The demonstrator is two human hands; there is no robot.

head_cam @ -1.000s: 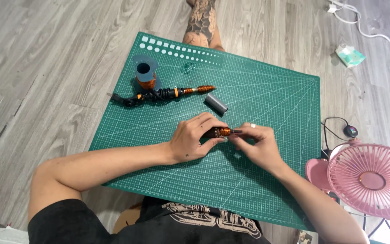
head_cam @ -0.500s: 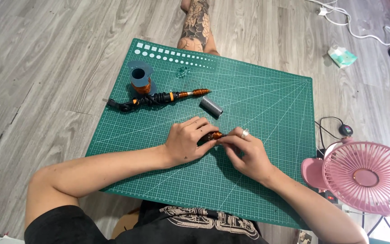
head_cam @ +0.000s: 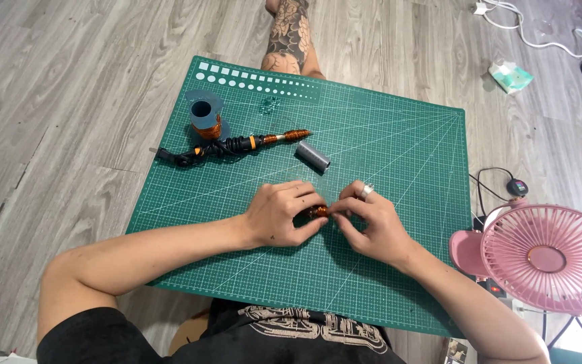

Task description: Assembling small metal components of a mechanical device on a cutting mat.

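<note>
Both hands pinch one small copper-wound piece [head_cam: 317, 211] low over the middle of the green cutting mat [head_cam: 399, 155]: the left hand [head_cam: 279, 214] has its grip closed round one end, the right hand [head_cam: 370, 222] nips the other end with its fingertips. Compared with a moment ago the piece sits deeper inside the left fingers, so less of it shows; the winding looks like it goes on by small turns. Fingers hide most of it, and any thin wire is too fine to see. The spool [head_cam: 206, 114], the wrapped tool [head_cam: 237, 144] and the grey tube [head_cam: 312, 156] lie apart, further up the mat.
</note>
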